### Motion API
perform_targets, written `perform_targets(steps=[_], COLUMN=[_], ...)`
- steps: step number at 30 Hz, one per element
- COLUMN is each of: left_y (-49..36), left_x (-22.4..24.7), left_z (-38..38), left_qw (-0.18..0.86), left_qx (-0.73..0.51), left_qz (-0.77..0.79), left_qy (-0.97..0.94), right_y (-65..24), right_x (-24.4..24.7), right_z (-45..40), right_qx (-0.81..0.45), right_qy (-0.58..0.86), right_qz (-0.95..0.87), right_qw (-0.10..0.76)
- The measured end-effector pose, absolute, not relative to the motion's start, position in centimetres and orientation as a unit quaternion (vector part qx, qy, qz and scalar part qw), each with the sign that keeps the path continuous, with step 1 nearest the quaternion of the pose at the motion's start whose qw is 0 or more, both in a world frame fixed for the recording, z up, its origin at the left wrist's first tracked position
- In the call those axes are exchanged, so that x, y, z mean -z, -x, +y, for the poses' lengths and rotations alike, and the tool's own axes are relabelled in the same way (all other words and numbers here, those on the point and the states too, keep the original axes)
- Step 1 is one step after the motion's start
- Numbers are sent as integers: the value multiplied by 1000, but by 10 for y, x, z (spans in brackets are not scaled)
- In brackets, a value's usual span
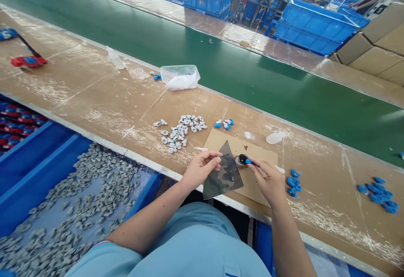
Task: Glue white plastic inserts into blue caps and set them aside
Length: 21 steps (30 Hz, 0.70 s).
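My right hand (269,179) pinches a small blue plastic piece (249,161) at the rim of a little round pot with a glossy black top surface (243,158). Thumb and fingers of my left hand (202,167) are drawn together above the edge of a camouflage-patterned cloth (222,180); anything between them is too small to make out. The cloth lies partly on a cardboard sheet (265,155), its lower corner at the table's front edge. Left of the sheet is a loose heap of small grey parts (181,131). Beyond it sit several blue-and-white pieces (227,124).
Blue pieces lie in two clusters, one near my right hand (293,183), another farther right (378,195). A clear plastic tub (180,78) and white squeeze bottles (115,58) stand by the green conveyor belt (221,58). A blue bin of grey parts (71,209) is below left.
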<state>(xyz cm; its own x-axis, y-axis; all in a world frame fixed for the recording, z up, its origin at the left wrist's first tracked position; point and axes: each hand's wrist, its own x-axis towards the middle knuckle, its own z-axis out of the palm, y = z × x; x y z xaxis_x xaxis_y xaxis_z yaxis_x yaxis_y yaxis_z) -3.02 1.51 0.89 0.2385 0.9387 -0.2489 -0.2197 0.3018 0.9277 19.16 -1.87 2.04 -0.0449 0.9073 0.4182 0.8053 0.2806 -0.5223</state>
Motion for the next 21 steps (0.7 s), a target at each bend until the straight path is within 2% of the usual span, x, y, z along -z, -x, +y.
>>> perform_targets(steps=[9,13,17,21], left_y=[22,20,18,14], left_x=[-5,-2,-1,0], left_z=[10,7,4,2], left_qw=[702,706,681,667], left_qx=[-401,-383,-378,-371], left_qz=[435,418,394,381], left_qy=[-395,-424,-488,-522], right_y=[-195,-195,-186,-171], right_x=[-22,-19,-17,-22], right_z=[-18,-24,-35,-42], right_qx=[-56,-117,-238,-284], right_qy=[607,624,613,592], right_qz=[-716,-674,-621,-628], right_qw=[340,377,425,419])
